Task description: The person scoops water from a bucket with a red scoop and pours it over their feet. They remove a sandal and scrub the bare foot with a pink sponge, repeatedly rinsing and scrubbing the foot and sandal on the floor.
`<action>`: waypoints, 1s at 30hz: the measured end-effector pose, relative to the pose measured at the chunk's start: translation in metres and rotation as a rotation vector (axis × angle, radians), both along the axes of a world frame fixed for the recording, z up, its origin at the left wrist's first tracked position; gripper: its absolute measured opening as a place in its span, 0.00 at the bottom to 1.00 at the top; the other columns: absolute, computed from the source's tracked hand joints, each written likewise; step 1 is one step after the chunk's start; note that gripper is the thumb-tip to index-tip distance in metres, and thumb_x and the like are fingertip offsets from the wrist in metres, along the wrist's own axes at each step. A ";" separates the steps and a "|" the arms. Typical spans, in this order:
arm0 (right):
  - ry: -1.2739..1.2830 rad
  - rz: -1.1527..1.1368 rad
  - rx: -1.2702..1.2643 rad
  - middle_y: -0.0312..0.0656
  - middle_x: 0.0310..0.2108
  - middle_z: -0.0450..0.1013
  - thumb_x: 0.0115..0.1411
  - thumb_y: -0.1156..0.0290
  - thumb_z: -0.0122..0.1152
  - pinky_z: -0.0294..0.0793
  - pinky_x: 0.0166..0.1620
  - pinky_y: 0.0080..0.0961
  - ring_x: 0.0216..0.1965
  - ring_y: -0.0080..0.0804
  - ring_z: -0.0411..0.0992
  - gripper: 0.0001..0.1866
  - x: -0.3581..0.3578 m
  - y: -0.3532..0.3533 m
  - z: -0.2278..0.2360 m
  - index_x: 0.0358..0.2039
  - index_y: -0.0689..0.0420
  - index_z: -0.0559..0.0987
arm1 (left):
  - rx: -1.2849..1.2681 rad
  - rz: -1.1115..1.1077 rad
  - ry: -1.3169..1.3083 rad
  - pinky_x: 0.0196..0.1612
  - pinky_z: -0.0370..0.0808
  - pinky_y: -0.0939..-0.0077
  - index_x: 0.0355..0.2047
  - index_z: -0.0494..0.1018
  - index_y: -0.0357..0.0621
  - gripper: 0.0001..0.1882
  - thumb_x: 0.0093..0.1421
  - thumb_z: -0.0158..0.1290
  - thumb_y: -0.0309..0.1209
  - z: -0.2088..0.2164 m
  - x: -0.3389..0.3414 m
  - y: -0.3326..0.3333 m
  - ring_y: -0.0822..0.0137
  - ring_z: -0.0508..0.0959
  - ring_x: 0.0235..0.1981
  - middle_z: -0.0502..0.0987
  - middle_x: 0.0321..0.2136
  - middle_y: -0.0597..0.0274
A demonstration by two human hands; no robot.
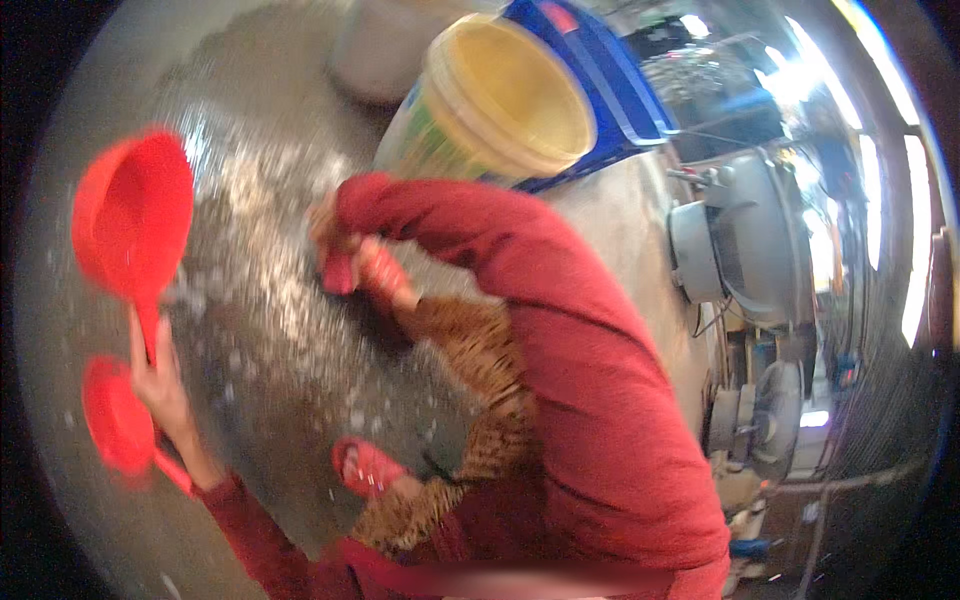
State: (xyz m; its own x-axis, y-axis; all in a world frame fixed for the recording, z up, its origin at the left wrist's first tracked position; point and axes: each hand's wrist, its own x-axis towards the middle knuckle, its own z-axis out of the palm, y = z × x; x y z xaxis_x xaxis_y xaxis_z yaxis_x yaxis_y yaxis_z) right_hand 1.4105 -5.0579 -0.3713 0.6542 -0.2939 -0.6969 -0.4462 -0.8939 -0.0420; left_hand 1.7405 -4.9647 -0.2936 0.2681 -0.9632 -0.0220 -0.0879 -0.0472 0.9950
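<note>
My left hand (pixel 163 385) grips the handle of a bright red plastic dipper (pixel 133 215), its deep bowl held away from me over the wet floor (pixel 250 340). A second, smaller-looking red dipper (pixel 118 415) is below it, its handle running past my left wrist. My right hand (pixel 328 230), blurred, reaches down close to my right foot, fingers curled at a small pinkish-red object (pixel 340 273) whose kind is unclear. Both feet wear red slippers (pixel 368 468). Pale, blurry specks and glare cover the floor between my hands.
A large yellowish plastic bucket (pixel 480 165) stands beyond my right arm, against a blue plastic crate (pixel 640 125). A whitish tub (pixel 380 50) sits behind them. Grey metal pots and basins (pixel 755 240) line the right side under bright lights.
</note>
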 end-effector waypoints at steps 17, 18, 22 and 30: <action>-0.059 0.136 -0.008 0.34 0.38 0.70 0.33 0.60 0.71 0.70 0.42 0.35 0.41 0.41 0.64 0.29 -0.072 -0.041 0.079 0.42 0.29 0.80 | -0.194 0.058 0.010 0.21 0.59 0.90 0.59 0.63 0.40 0.26 0.61 0.53 0.29 0.046 -0.040 -0.006 0.86 0.61 0.18 0.67 0.22 0.78; -0.091 0.081 0.036 0.34 0.37 0.70 0.35 0.61 0.70 0.70 0.41 0.35 0.40 0.41 0.64 0.27 -0.080 -0.045 0.086 0.41 0.29 0.80 | -0.185 0.042 0.021 0.20 0.59 0.90 0.59 0.63 0.40 0.26 0.60 0.53 0.29 0.044 -0.044 -0.009 0.86 0.61 0.18 0.67 0.22 0.77; -0.138 0.018 0.263 0.36 0.35 0.70 0.44 0.64 0.64 0.70 0.40 0.34 0.37 0.41 0.66 0.15 -0.066 0.035 0.040 0.36 0.41 0.81 | -0.123 0.065 0.036 0.20 0.59 0.91 0.58 0.65 0.40 0.25 0.59 0.54 0.28 0.028 -0.050 -0.010 0.86 0.61 0.18 0.67 0.22 0.77; -0.130 0.157 0.240 0.35 0.38 0.71 0.43 0.67 0.60 0.70 0.45 0.38 0.42 0.40 0.65 0.16 -0.068 0.039 0.049 0.33 0.30 0.82 | -0.220 0.098 -0.156 0.20 0.58 0.91 0.57 0.65 0.40 0.24 0.61 0.53 0.30 0.036 -0.052 -0.006 0.87 0.61 0.18 0.67 0.22 0.78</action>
